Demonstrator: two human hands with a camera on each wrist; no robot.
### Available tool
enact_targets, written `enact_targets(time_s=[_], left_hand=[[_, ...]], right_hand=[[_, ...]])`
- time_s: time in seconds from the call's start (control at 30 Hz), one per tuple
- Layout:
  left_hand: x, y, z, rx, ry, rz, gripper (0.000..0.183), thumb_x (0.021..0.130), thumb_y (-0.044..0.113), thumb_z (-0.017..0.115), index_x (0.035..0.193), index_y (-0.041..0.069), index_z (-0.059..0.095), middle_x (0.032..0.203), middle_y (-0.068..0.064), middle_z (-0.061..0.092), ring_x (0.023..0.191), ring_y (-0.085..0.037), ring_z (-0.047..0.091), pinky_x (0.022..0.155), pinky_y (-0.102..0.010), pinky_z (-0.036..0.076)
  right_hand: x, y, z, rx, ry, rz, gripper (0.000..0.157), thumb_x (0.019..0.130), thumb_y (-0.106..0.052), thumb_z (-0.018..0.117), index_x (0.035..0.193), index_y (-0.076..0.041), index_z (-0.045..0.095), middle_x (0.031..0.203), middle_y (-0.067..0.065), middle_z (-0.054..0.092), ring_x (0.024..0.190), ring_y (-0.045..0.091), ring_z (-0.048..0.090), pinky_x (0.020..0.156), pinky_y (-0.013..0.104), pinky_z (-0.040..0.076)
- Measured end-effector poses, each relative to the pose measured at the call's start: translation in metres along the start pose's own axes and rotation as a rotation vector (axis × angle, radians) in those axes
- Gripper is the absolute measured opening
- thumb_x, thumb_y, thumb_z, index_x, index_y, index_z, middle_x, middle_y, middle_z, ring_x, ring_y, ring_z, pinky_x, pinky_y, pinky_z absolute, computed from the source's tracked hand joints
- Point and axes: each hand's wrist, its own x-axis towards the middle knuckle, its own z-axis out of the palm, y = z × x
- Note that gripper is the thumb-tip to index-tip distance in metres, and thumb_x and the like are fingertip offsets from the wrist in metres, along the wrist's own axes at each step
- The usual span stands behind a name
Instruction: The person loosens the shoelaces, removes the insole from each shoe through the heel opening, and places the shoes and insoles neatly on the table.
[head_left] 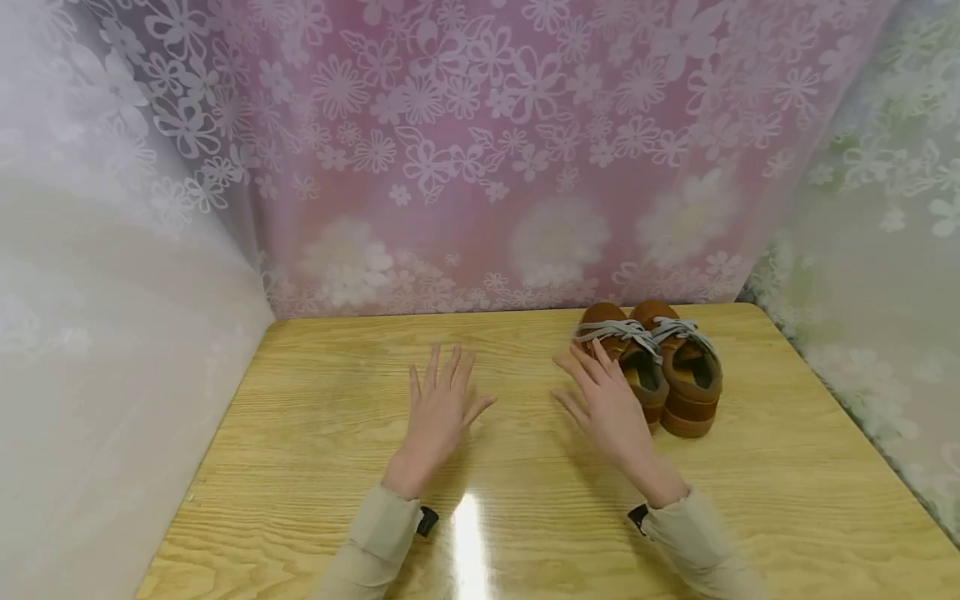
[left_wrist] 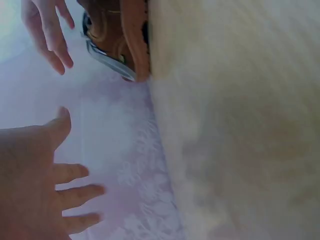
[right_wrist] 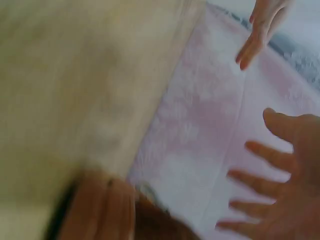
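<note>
A pair of brown shoes (head_left: 692, 392) with grey laces stands side by side on the wooden table (head_left: 337, 400), toes toward the curtain. My right hand (head_left: 611, 412) is held over the table just left of the pair, fingers spread, and overlaps the nearer shoe in the head view. Nothing is in it. To the left, over bare wood, my left hand (head_left: 438, 412) hovers with fingers spread and holds nothing. One shoe (left_wrist: 134, 40) shows beyond the hands in the left wrist view. In the right wrist view a shoe (right_wrist: 100, 210) appears blurred at the lower edge.
A pink flowered curtain (head_left: 465, 167) hangs along the table's back edge. Pale curtains stand at the left (head_left: 112, 292) and the right (head_left: 892, 250). Each wrist has a black strap below the hand, at the cuff of a light sleeve (head_left: 375, 533).
</note>
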Motion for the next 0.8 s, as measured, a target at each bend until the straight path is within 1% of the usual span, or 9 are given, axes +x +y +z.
enact_targets(time_s=[0.13, 0.23, 0.37, 0.43, 0.57, 0.63, 0.67, 0.73, 0.8], left_hand=[[0.017, 0.030, -0.010, 0.012, -0.003, 0.120, 0.045, 0.106, 0.039, 0.053, 0.142, 0.012, 0.059, 0.136, -0.009, 0.065, 0.127, -0.030, 0.060, 0.110, -0.051, 0.043], [0.030, 0.061, -0.013, 0.007, 0.043, 0.237, 0.033, 0.106, 0.032, 0.055, 0.130, 0.013, 0.068, 0.124, -0.004, 0.072, 0.109, -0.022, 0.070, 0.096, -0.038, 0.054], [0.047, 0.103, -0.006, -0.007, 0.053, 0.343, 0.029, 0.106, 0.030, 0.056, 0.129, 0.017, 0.068, 0.124, 0.002, 0.071, 0.111, -0.015, 0.068, 0.097, -0.029, 0.053], [0.053, 0.122, 0.002, 0.004, 0.005, 0.378, 0.032, 0.107, 0.032, 0.053, 0.134, 0.019, 0.065, 0.128, 0.004, 0.068, 0.118, -0.013, 0.064, 0.102, -0.028, 0.049], [0.059, 0.150, 0.027, 0.051, -0.130, 0.423, 0.043, 0.109, 0.040, 0.045, 0.148, 0.023, 0.052, 0.145, 0.006, 0.057, 0.138, -0.014, 0.049, 0.112, -0.030, 0.041], [0.060, 0.157, 0.041, 0.082, -0.166, 0.438, 0.047, 0.109, 0.042, 0.042, 0.151, 0.023, 0.047, 0.149, 0.006, 0.052, 0.143, -0.015, 0.042, 0.114, -0.032, 0.039], [0.060, 0.159, 0.047, 0.095, -0.170, 0.439, 0.047, 0.109, 0.043, 0.041, 0.152, 0.024, 0.047, 0.150, 0.007, 0.051, 0.144, -0.016, 0.040, 0.113, -0.033, 0.040], [0.061, 0.160, 0.057, 0.119, -0.155, 0.441, 0.046, 0.109, 0.043, 0.041, 0.150, 0.025, 0.048, 0.148, 0.007, 0.052, 0.143, -0.017, 0.040, 0.111, -0.034, 0.043], [0.061, 0.160, 0.064, 0.144, -0.112, 0.450, 0.043, 0.109, 0.043, 0.042, 0.148, 0.028, 0.051, 0.143, 0.007, 0.054, 0.140, -0.017, 0.043, 0.105, -0.032, 0.048]], right_hand=[[0.011, 0.031, -0.021, 0.012, 0.094, -0.091, 0.041, 0.094, -0.016, 0.074, 0.133, -0.008, 0.065, 0.139, 0.017, 0.060, 0.131, 0.040, 0.052, 0.100, 0.057, 0.048], [0.020, 0.059, -0.037, -0.013, 0.083, -0.089, 0.045, 0.092, -0.008, 0.074, 0.135, -0.005, 0.062, 0.140, 0.023, 0.056, 0.125, 0.043, 0.054, 0.093, 0.060, 0.050], [0.029, 0.089, -0.050, -0.052, -0.060, -0.025, 0.056, 0.091, -0.005, 0.075, 0.143, -0.002, 0.054, 0.147, 0.030, 0.045, 0.119, 0.051, 0.054, 0.084, 0.061, 0.051], [0.031, 0.100, -0.053, -0.053, -0.147, 0.010, 0.060, 0.091, -0.007, 0.075, 0.146, -0.001, 0.051, 0.149, 0.033, 0.041, 0.106, 0.050, 0.060, 0.075, 0.057, 0.052], [0.032, 0.113, -0.051, -0.047, -0.262, 0.046, 0.062, 0.092, -0.010, 0.075, 0.148, -0.003, 0.049, 0.148, 0.033, 0.043, 0.103, 0.051, 0.061, 0.074, 0.057, 0.052], [0.032, 0.117, -0.049, -0.063, -0.264, 0.034, 0.062, 0.091, -0.008, 0.075, 0.147, -0.003, 0.051, 0.145, 0.032, 0.048, 0.107, 0.051, 0.060, 0.075, 0.056, 0.052], [0.032, 0.118, -0.047, -0.068, -0.256, 0.026, 0.061, 0.091, -0.006, 0.075, 0.147, -0.003, 0.051, 0.143, 0.032, 0.051, 0.103, 0.049, 0.062, 0.073, 0.054, 0.053], [0.032, 0.120, -0.044, -0.075, -0.226, 0.016, 0.059, 0.091, -0.004, 0.074, 0.146, -0.003, 0.052, 0.128, 0.030, 0.062, 0.078, 0.040, 0.064, 0.060, 0.045, 0.049], [0.032, 0.120, -0.041, -0.072, -0.193, 0.012, 0.056, 0.092, -0.002, 0.072, 0.145, -0.004, 0.054, 0.105, 0.025, 0.069, 0.056, 0.028, 0.055, 0.051, 0.036, 0.041]])
